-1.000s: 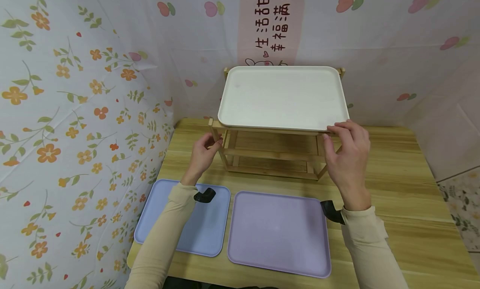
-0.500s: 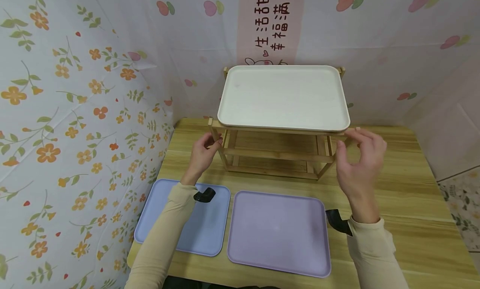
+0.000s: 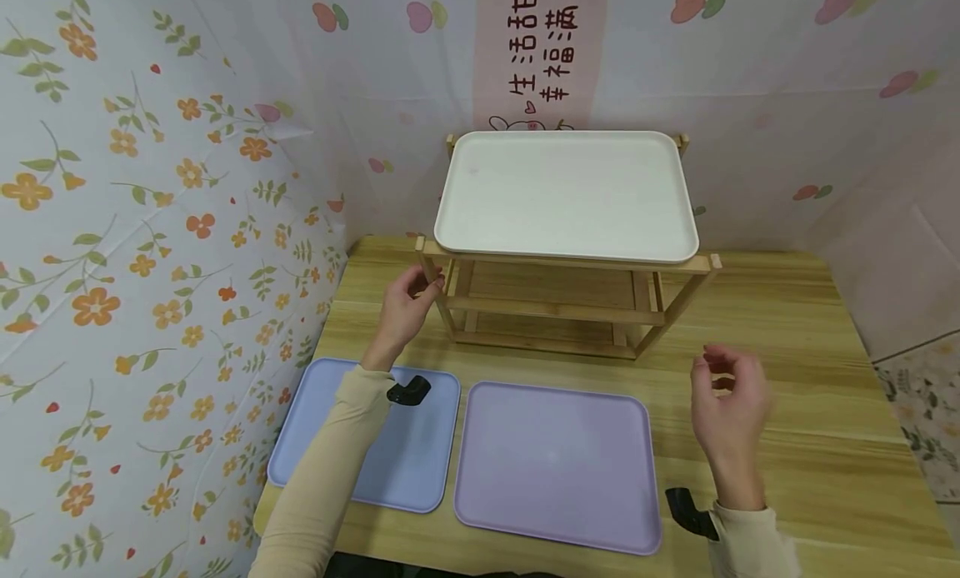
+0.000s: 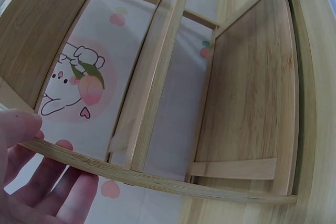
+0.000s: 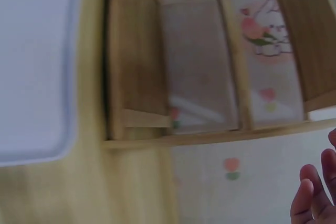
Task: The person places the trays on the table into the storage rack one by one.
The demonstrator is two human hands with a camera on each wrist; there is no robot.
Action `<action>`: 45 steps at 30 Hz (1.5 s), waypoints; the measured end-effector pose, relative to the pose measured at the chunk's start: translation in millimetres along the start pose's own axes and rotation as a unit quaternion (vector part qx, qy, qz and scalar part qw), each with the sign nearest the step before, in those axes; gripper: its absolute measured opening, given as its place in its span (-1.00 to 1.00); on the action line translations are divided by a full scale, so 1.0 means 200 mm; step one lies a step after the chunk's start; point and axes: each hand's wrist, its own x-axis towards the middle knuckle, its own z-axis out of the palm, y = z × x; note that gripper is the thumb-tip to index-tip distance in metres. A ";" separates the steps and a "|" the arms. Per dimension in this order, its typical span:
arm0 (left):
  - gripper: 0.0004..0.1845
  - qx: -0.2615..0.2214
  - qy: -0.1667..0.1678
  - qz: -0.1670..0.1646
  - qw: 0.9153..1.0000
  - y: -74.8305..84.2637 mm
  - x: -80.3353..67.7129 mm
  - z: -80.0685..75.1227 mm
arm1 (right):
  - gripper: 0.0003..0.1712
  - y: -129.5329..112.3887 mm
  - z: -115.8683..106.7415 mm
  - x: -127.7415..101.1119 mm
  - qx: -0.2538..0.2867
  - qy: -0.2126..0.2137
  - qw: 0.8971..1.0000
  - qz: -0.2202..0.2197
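1. White, flower- and fruit-printed cloth backdrop [image 3: 375,78]: fills 9 o'clock round past 12.
2. Pale, wood-grain table [image 3: 817,378]: stretches below it, bearing everything else.
3. Light-brown, slatted wooden tiered rack [image 3: 555,311]: stands at 12 o'clock from the lilac tray.
4. White, round-cornered rectangular tray [image 3: 567,196]: lies across the rack's top.
5. Lilac, round-cornered rectangular tray [image 3: 557,468]: lies flat at 6 o'clock from the rack, apart from it.
6. Light-blue, round-cornered rectangular tray [image 3: 405,465]: just beside the lilac one at 9 o'clock, partly under the left forearm.
7. Left hand [image 3: 406,313]: between the rack's 8 and 9 o'clock, thumb and fingers curled round its side post.
8. Right hand [image 3: 731,403]: at the rack's 4 o'clock, apart from it, fingers loosely bent, holding nothing.
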 end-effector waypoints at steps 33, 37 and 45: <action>-0.69 0.012 0.005 0.002 1.000 -0.02 0.00 0.01 | -0.50 0.35 -0.09 -0.35 -0.145 -0.425 0.868 0.214; -0.70 0.008 0.004 0.005 1.000 -0.02 0.00 0.01 | -0.48 0.37 -0.09 -0.37 -0.147 -0.443 0.858 0.217; -0.70 0.001 0.005 0.005 1.000 -0.02 0.00 0.01 | -0.53 0.40 -0.08 -0.40 -0.149 -0.461 0.847 0.217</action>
